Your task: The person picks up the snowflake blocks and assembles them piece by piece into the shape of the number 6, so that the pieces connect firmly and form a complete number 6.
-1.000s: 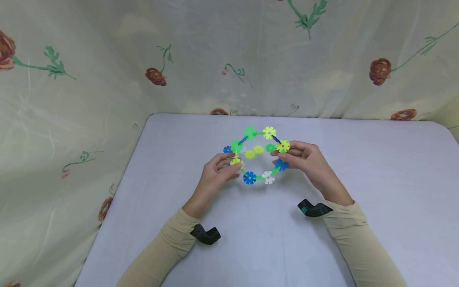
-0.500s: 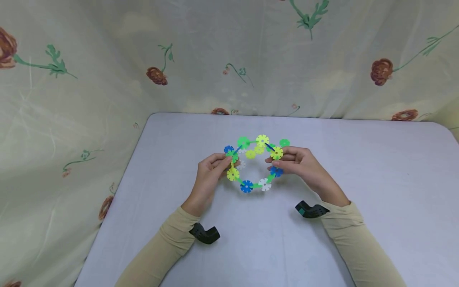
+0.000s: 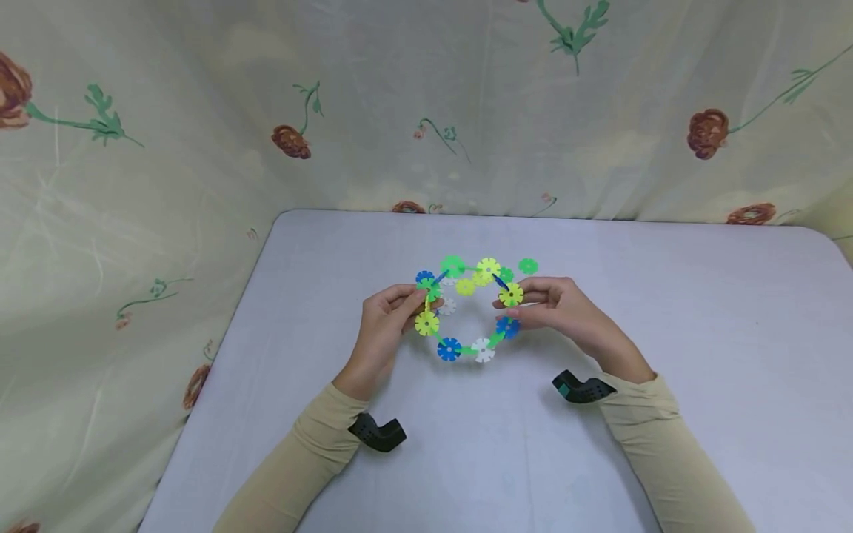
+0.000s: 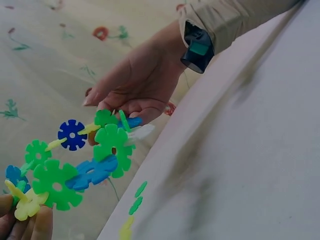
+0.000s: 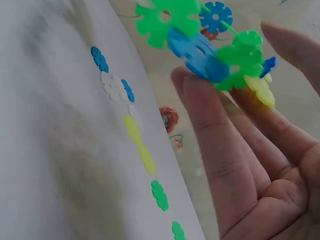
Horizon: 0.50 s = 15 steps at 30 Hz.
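Note:
A ring of slotted plastic snowflake discs [image 3: 483,349], green, yellow, blue and white, is held up above the table between both hands. My left hand [image 3: 383,326] pinches the ring's left side. In the left wrist view, its fingers grip a yellow disc [image 4: 31,204] at the lower left. My right hand [image 3: 556,307] is at the ring's right side, near a yellow disc [image 3: 511,295] and a blue disc [image 3: 508,327]. Its fingers [image 5: 207,115] touch the ring from beneath in the right wrist view, fairly straight, with the thumb apart from it.
Behind the ring, loose discs lie on the white table [image 3: 666,311], among them a green disc [image 3: 528,266], a yellow disc [image 3: 464,286], a white disc [image 3: 447,305] and a blue disc [image 3: 425,277]. A flowered curtain [image 3: 373,96] hangs behind and left of the table.
The ring has moved nearer to me and slightly left, both hands with it. The left hand now holds higher on its left side. A loose green disc has come into sight behind the right hand.

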Each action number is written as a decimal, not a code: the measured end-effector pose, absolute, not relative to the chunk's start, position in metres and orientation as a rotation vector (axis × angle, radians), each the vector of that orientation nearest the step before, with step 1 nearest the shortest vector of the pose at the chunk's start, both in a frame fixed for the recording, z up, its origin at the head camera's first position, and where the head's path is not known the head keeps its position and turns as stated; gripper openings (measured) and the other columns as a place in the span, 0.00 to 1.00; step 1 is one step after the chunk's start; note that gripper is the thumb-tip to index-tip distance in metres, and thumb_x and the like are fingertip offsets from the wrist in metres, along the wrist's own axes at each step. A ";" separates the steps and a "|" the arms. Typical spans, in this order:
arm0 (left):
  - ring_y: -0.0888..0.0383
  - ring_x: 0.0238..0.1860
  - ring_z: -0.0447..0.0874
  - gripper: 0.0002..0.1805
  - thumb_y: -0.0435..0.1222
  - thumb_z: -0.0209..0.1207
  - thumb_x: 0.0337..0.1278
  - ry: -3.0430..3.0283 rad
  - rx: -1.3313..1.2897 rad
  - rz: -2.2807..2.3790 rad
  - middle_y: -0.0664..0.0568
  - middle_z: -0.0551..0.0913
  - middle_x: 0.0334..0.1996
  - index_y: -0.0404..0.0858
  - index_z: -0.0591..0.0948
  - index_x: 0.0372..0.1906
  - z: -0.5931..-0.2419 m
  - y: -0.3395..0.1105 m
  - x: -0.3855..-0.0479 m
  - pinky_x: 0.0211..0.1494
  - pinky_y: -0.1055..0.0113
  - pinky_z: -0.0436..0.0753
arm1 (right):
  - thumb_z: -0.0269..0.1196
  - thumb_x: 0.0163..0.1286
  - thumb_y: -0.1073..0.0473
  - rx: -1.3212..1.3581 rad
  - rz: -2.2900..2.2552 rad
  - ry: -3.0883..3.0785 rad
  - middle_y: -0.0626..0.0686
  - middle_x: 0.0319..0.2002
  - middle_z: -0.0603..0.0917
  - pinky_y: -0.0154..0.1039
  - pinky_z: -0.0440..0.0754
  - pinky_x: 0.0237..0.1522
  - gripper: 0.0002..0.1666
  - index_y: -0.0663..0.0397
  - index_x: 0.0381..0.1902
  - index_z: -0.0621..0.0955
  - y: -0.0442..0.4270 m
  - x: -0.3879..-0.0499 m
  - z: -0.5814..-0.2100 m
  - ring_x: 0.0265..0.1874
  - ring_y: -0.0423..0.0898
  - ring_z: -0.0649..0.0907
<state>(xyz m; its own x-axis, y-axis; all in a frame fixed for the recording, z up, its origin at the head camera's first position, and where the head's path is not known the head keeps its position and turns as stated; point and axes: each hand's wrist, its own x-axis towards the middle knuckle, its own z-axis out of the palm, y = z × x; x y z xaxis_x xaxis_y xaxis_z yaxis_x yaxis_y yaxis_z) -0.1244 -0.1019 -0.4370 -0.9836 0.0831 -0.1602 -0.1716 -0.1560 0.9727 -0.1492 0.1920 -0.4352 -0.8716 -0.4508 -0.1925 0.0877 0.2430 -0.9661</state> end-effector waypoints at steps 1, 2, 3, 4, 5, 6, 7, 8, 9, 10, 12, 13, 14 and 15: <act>0.59 0.47 0.93 0.11 0.35 0.60 0.74 1.926 -0.092 2.262 0.44 0.91 0.45 0.31 0.82 0.50 -0.436 -0.103 -0.124 0.55 0.69 0.89 | 0.67 0.74 0.53 -0.333 -1.658 2.093 0.61 0.55 0.88 0.38 0.90 0.52 0.21 0.63 0.55 0.80 0.193 -0.150 -0.434 0.48 0.43 0.91; 0.59 0.47 0.93 0.11 0.35 0.60 0.74 1.924 -0.082 2.259 0.44 0.91 0.45 0.31 0.82 0.50 -0.435 -0.103 -0.124 0.54 0.69 0.89 | 0.66 0.75 0.53 -0.329 -1.657 2.094 0.60 0.54 0.89 0.39 0.90 0.51 0.22 0.63 0.57 0.80 0.195 -0.151 -0.434 0.47 0.43 0.91; 0.59 0.47 0.93 0.11 0.35 0.60 0.74 1.923 -0.070 2.253 0.44 0.91 0.44 0.30 0.82 0.50 -0.435 -0.104 -0.125 0.54 0.69 0.89 | 0.65 0.76 0.52 -0.324 -1.654 2.106 0.58 0.53 0.90 0.39 0.90 0.51 0.22 0.63 0.58 0.80 0.197 -0.152 -0.433 0.46 0.43 0.91; 0.59 0.47 0.93 0.11 0.35 0.60 0.74 1.921 -0.056 2.239 0.45 0.91 0.44 0.31 0.82 0.50 -0.434 -0.105 -0.125 0.53 0.70 0.89 | 0.64 0.77 0.51 -0.321 -1.653 2.122 0.55 0.53 0.90 0.38 0.90 0.51 0.23 0.64 0.59 0.80 0.199 -0.153 -0.433 0.46 0.43 0.91; 0.59 0.47 0.93 0.11 0.36 0.60 0.74 1.922 -0.041 2.221 0.45 0.91 0.43 0.31 0.83 0.50 -0.434 -0.105 -0.125 0.53 0.70 0.89 | 0.63 0.78 0.50 -0.314 -1.655 2.140 0.51 0.53 0.90 0.38 0.91 0.51 0.24 0.64 0.60 0.80 0.201 -0.154 -0.434 0.46 0.42 0.91; 0.59 0.47 0.93 0.11 0.36 0.60 0.74 1.921 -0.022 2.200 0.46 0.92 0.43 0.31 0.83 0.50 -0.433 -0.105 -0.125 0.52 0.70 0.89 | 0.61 0.78 0.49 -0.302 -1.660 2.160 0.49 0.52 0.90 0.38 0.91 0.51 0.25 0.64 0.61 0.79 0.203 -0.155 -0.434 0.46 0.42 0.91; 0.59 0.47 0.93 0.12 0.36 0.60 0.74 1.916 -0.004 2.179 0.47 0.92 0.42 0.31 0.83 0.51 -0.433 -0.106 -0.125 0.51 0.70 0.89 | 0.60 0.79 0.47 -0.292 -1.662 2.183 0.47 0.51 0.90 0.38 0.91 0.50 0.27 0.65 0.61 0.79 0.205 -0.157 -0.434 0.46 0.41 0.90; 0.59 0.47 0.93 0.12 0.36 0.60 0.75 1.910 0.013 2.160 0.48 0.92 0.42 0.31 0.83 0.51 -0.434 -0.106 -0.126 0.50 0.71 0.89 | 0.60 0.79 0.46 -0.277 -1.662 2.203 0.46 0.50 0.89 0.38 0.91 0.50 0.28 0.65 0.61 0.79 0.207 -0.158 -0.435 0.46 0.40 0.90; 0.59 0.47 0.93 0.12 0.36 0.59 0.75 1.906 0.031 2.140 0.49 0.92 0.41 0.30 0.83 0.51 -0.434 -0.106 -0.126 0.49 0.71 0.89 | 0.59 0.80 0.46 -0.265 -1.663 2.220 0.48 0.51 0.89 0.38 0.91 0.49 0.29 0.67 0.61 0.79 0.209 -0.159 -0.436 0.46 0.40 0.90; 0.58 0.47 0.93 0.12 0.36 0.59 0.75 1.899 0.046 2.122 0.49 0.92 0.40 0.30 0.83 0.51 -0.434 -0.106 -0.126 0.49 0.71 0.89 | 0.59 0.80 0.46 -0.254 -1.663 2.234 0.51 0.52 0.89 0.37 0.91 0.49 0.29 0.68 0.61 0.78 0.210 -0.161 -0.437 0.46 0.39 0.90; 0.57 0.47 0.93 0.12 0.35 0.59 0.75 1.890 0.070 2.092 0.50 0.92 0.40 0.29 0.83 0.50 -0.435 -0.106 -0.126 0.48 0.72 0.89 | 0.61 0.79 0.48 -0.221 -1.645 2.265 0.59 0.53 0.88 0.37 0.91 0.47 0.29 0.69 0.61 0.78 0.213 -0.163 -0.438 0.44 0.39 0.91; 0.56 0.47 0.93 0.12 0.34 0.59 0.75 1.888 0.074 2.078 0.51 0.92 0.39 0.29 0.83 0.50 -0.435 -0.107 -0.126 0.48 0.72 0.89 | 0.62 0.78 0.49 -0.208 -1.625 2.285 0.62 0.54 0.87 0.37 0.92 0.46 0.28 0.69 0.61 0.78 0.214 -0.164 -0.439 0.43 0.39 0.91; 0.55 0.47 0.93 0.11 0.34 0.60 0.74 1.890 0.076 2.063 0.51 0.92 0.39 0.29 0.83 0.50 -0.435 -0.106 -0.126 0.47 0.72 0.89 | 0.63 0.78 0.49 -0.193 -1.598 2.310 0.65 0.54 0.86 0.36 0.92 0.46 0.27 0.69 0.60 0.79 0.214 -0.165 -0.440 0.42 0.40 0.91; 0.55 0.47 0.93 0.11 0.34 0.60 0.74 1.896 0.078 2.047 0.51 0.92 0.38 0.29 0.84 0.50 -0.436 -0.106 -0.126 0.47 0.72 0.89 | 0.64 0.77 0.50 -0.178 -1.564 2.338 0.66 0.55 0.86 0.36 0.92 0.45 0.27 0.68 0.61 0.79 0.215 -0.166 -0.441 0.41 0.40 0.91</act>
